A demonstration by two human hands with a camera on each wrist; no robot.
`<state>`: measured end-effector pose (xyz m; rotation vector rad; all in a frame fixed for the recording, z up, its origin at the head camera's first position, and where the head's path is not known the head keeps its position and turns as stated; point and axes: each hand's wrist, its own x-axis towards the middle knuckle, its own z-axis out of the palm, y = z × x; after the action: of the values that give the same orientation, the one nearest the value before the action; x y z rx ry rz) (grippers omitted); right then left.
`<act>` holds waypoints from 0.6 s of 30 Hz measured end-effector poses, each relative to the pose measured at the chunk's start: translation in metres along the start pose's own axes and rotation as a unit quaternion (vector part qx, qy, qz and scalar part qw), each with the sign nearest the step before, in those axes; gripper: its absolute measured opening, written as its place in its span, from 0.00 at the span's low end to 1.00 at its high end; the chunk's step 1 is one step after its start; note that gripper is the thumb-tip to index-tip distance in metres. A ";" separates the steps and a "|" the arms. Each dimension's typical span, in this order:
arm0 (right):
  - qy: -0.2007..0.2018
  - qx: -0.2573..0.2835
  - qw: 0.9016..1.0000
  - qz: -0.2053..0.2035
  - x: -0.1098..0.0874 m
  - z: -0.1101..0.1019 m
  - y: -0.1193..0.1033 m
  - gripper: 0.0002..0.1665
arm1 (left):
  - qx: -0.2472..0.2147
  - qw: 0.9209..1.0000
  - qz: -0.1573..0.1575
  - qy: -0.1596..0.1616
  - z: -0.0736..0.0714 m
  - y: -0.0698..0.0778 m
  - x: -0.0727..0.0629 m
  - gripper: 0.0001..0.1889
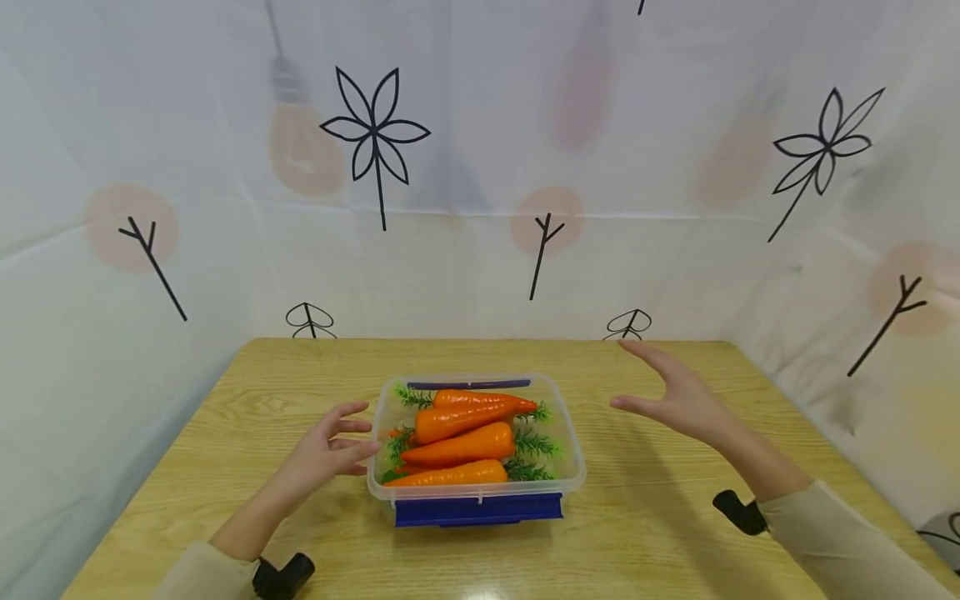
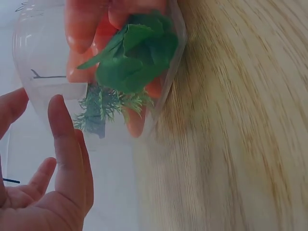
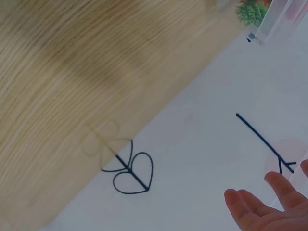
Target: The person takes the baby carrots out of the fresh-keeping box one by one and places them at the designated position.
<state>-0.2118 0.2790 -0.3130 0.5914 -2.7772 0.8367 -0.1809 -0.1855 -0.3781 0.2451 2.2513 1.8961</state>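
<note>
A clear plastic food container (image 1: 572, 467) with blue side clips stands on the table, holding several orange carrots (image 1: 457, 446) with green leafy tops. Through its wall in the left wrist view, a broad green leaf (image 2: 134, 62) shows beside the carrots. My left hand (image 1: 326, 454) is at the container's left side, fingers spread and loosely bent; whether they touch the wall I cannot tell. Well to the right of the container, my right hand (image 1: 678, 400) hovers above the table with thumb and fingers apart and nothing between them.
The wooden table (image 1: 300, 383) reaches back to a white cloth backdrop (image 1: 465, 275) printed with flowers and twigs, which also encloses both sides. A blue clip flap (image 1: 480, 510) hangs outward at the container's front. Black wrist cameras (image 1: 283, 575) sit at both cuffs.
</note>
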 end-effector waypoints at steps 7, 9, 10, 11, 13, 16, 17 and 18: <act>-0.004 0.008 1.000 -0.004 0.005 0.005 -0.004 0.51 | -0.005 1.000 -0.028 0.011 0.004 0.004 0.003 0.33; -0.007 0.007 1.000 -0.004 0.007 0.006 -0.004 0.51 | -0.007 0.999 -0.034 0.014 0.005 0.004 0.004 0.32; -0.008 0.007 1.000 -0.006 0.008 0.007 -0.005 0.51 | -0.009 0.999 -0.036 0.015 0.005 0.005 0.004 0.32; -0.009 0.005 1.000 -0.007 0.008 0.008 -0.005 0.51 | -0.010 0.999 -0.038 0.016 0.005 0.005 0.005 0.32; -0.012 0.006 1.000 -0.008 0.010 0.009 -0.006 0.51 | -0.012 0.999 -0.040 0.016 0.005 0.004 0.006 0.32; -0.017 0.009 1.000 -0.014 0.014 0.010 -0.009 0.51 | -0.014 0.999 -0.040 0.015 0.005 0.003 0.007 0.32; -0.019 0.009 1.000 -0.016 0.015 0.011 -0.010 0.50 | -0.015 0.999 -0.040 0.016 0.005 0.002 0.007 0.32; -0.021 0.011 1.000 -0.019 0.016 0.011 -0.012 0.50 | -0.015 0.999 -0.040 0.016 0.004 0.001 0.007 0.32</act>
<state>-0.2220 0.2584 -0.3120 0.6706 -2.7895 0.8563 -0.1868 -0.1792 -0.3777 0.1175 2.2156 1.9052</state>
